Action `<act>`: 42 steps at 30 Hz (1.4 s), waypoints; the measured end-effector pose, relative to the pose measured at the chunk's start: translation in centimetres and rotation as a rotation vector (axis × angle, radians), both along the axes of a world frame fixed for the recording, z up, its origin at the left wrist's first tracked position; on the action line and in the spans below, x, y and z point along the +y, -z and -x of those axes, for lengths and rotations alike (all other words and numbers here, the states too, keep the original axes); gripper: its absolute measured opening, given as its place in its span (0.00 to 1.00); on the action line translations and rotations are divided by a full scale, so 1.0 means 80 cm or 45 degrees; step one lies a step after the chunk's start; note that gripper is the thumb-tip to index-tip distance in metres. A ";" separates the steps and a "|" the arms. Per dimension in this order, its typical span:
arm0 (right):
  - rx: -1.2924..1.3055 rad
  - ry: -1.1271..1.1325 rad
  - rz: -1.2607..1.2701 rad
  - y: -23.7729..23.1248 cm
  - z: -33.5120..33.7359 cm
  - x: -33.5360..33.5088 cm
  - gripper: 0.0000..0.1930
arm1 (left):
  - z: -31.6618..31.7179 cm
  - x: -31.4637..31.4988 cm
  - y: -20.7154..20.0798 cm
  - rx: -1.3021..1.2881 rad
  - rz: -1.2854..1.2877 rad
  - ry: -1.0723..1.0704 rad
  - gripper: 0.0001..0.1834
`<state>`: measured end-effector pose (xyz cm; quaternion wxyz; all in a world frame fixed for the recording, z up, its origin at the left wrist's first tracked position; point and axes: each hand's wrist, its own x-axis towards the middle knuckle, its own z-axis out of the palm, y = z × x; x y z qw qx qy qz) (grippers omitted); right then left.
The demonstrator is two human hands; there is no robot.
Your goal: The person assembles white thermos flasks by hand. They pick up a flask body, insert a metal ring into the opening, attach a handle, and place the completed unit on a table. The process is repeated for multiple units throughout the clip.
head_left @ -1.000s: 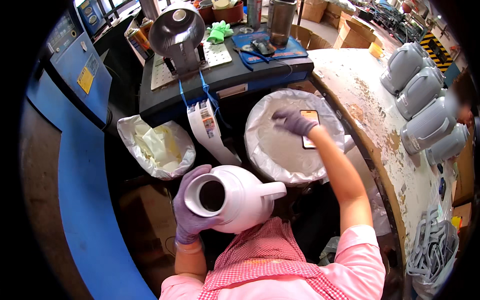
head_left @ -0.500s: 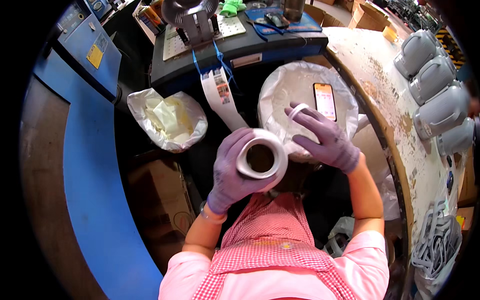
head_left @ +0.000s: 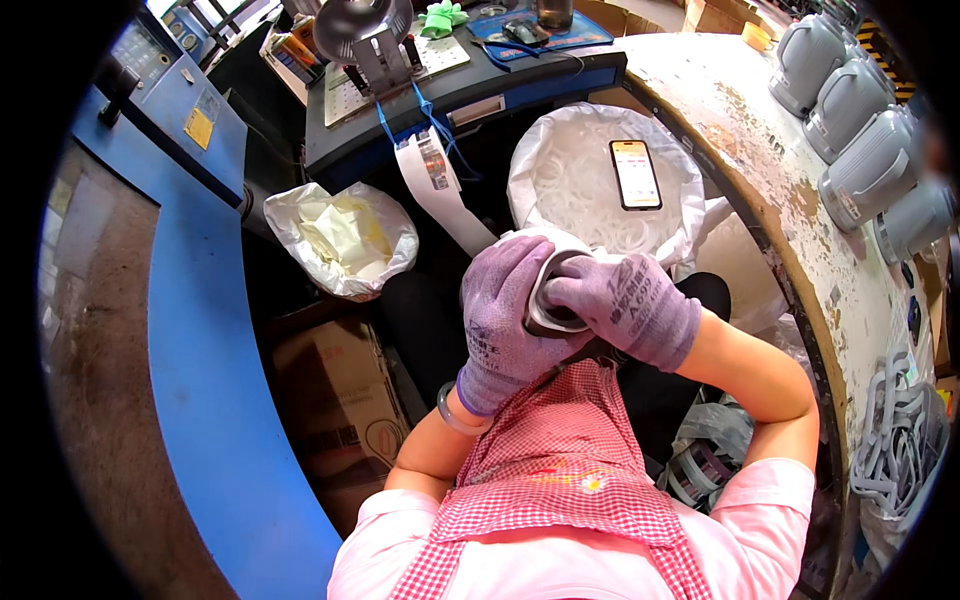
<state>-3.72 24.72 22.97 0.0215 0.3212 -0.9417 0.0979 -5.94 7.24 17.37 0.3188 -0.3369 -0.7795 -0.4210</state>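
Observation:
My left hand (head_left: pixel 508 325), in a purple-grey glove, wraps round the side of a white, round-mouthed jug body (head_left: pixel 555 240) held over my lap. Its mouth tilts toward me and to the right. My right hand (head_left: pixel 640 308), gloved the same way, is closed at the mouth, with its fingertips reaching over the rim and inside. Whatever those fingertips hold is hidden. Just beyond the jug body stands a white-lined bin (head_left: pixel 545 185) full of clear-white rings (head_left: pixel 585 165), with a phone (head_left: pixel 636 175) lying on top.
Left of it is a smaller lined bin (head_left: pixel 345 240) of pale paper scraps. A label strip (head_left: pixel 430 195) hangs from the dark bench (head_left: pixel 460 95). Grey jugs (head_left: pixel 868 150) line the worn curved table (head_left: pixel 740 150) at right, above a bag of grey handles (head_left: pixel 890 440). A blue panel (head_left: pixel 215 400) runs along the left.
My right hand, which held a white ring above the bin, has come down to the jug body's mouth; the ring is now out of sight. The jug body has tilted.

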 end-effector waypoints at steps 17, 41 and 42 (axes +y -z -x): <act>0.003 -0.197 0.182 -0.035 -0.029 0.010 0.12 | -0.010 -0.020 -0.039 0.134 0.157 0.065 0.39; 0.339 -0.268 0.484 0.088 0.372 -0.113 0.15 | -0.095 -0.106 0.221 -0.671 0.186 -0.216 0.63; 0.131 -0.178 0.483 0.089 0.394 -0.111 0.16 | -0.093 -0.105 0.217 -0.679 0.193 -0.186 0.64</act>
